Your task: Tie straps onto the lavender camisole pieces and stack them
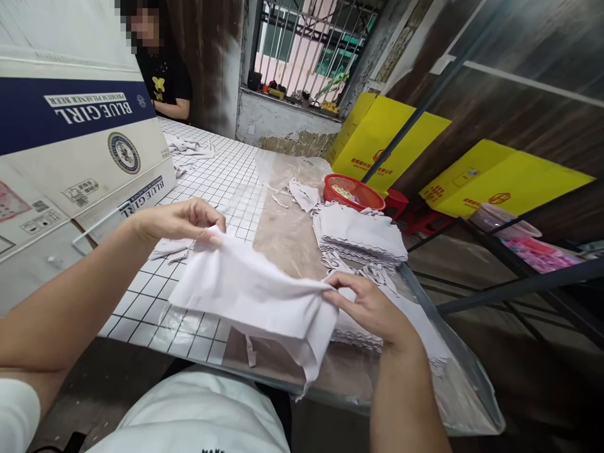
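Note:
A pale lilac-white fabric garment (pixel 255 289), shaped like a wide band, is stretched between my two hands above the front of the table. My left hand (pixel 193 221) pinches its upper left corner between thumb and fingers. At the other end, my right hand (pixel 361 303) grips the gathered upper right edge. A narrow strap (pixel 251 351) dangles below the cloth, and the lower right corner droops near the table edge. Beyond my right hand lies a stack of similar pale pieces (pixel 358 233) with wavy edges. Another such pile (pixel 415 327) is partly covered by that hand.
A large beer carton (pixel 94 126) stands on the left of the grid-patterned table (pixel 231 207). Clear plastic sheeting (pixel 283 233) covers its right part. A red basket (pixel 353 192) sits behind the stacks. Yellow boxes (pixel 391 138) and a metal frame (pixel 519 283) are at right. A person (pixel 170 88) is across the table.

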`<action>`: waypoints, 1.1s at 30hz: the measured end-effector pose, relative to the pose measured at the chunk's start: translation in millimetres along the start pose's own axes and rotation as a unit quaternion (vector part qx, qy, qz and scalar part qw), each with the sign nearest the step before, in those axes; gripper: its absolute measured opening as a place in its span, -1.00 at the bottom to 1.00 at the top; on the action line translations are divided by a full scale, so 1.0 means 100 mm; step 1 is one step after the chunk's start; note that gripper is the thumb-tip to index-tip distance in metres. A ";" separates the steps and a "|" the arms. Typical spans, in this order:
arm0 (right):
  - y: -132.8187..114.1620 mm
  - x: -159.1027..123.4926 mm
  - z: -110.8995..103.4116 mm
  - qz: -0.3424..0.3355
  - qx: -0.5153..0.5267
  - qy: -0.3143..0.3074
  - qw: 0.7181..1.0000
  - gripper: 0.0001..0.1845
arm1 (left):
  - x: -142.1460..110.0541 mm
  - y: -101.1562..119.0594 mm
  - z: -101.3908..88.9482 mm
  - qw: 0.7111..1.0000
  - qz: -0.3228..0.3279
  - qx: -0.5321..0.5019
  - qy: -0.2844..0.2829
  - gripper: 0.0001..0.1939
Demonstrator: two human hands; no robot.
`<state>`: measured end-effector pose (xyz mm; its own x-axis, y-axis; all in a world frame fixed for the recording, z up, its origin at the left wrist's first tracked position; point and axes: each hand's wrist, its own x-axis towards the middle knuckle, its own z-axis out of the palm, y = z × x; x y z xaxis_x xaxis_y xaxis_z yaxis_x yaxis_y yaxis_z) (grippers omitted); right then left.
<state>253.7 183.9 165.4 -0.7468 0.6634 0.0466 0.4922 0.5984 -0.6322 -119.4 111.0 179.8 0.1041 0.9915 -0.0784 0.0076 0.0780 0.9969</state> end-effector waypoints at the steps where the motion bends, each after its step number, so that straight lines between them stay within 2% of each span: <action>1: 0.07 0.05 0.05 0.002 -0.016 0.040 0.999 -0.79 | 0.05 -0.01 0.01 0.996 0.007 0.067 -0.050 -0.86; 2: 0.13 0.08 0.12 0.006 -0.033 0.079 0.996 -0.82 | 0.10 -0.03 0.01 0.987 0.021 0.142 -0.077 -0.86; 3: 0.20 0.10 0.19 0.011 -0.049 0.111 0.992 -0.84 | 0.15 -0.08 0.01 0.974 0.040 0.211 -0.070 -0.85; 6: 0.31 0.04 0.45 0.024 -0.076 0.151 0.985 -0.83 | 0.21 -0.35 -0.04 0.937 0.069 0.335 0.074 -0.87; 7: 0.32 -0.01 0.54 0.021 -0.080 0.141 0.986 -0.85 | 0.18 -0.47 -0.05 0.928 0.064 0.353 0.102 -0.87; 9: 0.31 -0.13 0.73 0.015 -0.093 0.099 0.991 -0.88 | 0.04 -0.73 -0.05 0.921 0.049 0.368 0.116 -0.82; 11: 0.31 -0.23 0.90 0.021 -0.122 0.052 0.991 -0.87 | -0.17 -0.98 0.03 0.917 0.030 0.382 0.110 -0.74; 13: 0.34 -0.29 1.06 0.035 -0.164 0.023 0.986 -0.83 | -0.40 -1.22 0.16 0.904 0.014 0.409 0.128 -0.64; 17: 0.45 -0.26 1.25 0.028 -0.234 0.026 0.971 -0.91 | -0.67 -1.54 0.42 0.867 -0.019 0.458 0.197 -0.51; 18: 0.47 -0.25 1.27 0.019 -0.249 0.036 0.968 -0.95 | -0.68 -1.58 0.46 0.860 -0.031 0.463 0.211 -0.53; 20: 0.50 -0.23 1.25 0.002 -0.269 0.055 0.961 -0.89 | -0.66 -1.62 0.50 0.854 -0.056 0.466 0.222 -0.62; 24: 0.50 -0.29 1.16 0.003 -0.258 0.086 0.962 -0.83 | -0.60 -1.58 0.48 0.853 -0.067 0.476 0.204 -0.77; 29: 0.45 -0.34 1.25 0.016 -0.245 0.063 0.967 -0.95 | -0.59 -1.52 0.49 0.856 -0.044 0.463 0.227 -0.74; 33: 0.45 -0.27 1.37 0.020 -0.283 0.073 0.956 -0.90 | -0.60 -1.49 0.47 0.867 -0.015 0.442 0.230 -0.70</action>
<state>235.2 131.2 30.1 -0.6722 0.7219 0.1644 0.7131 0.6910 -0.1187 -80.5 35.5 36.4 -0.3160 0.9428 0.1065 0.7840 0.1962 0.5890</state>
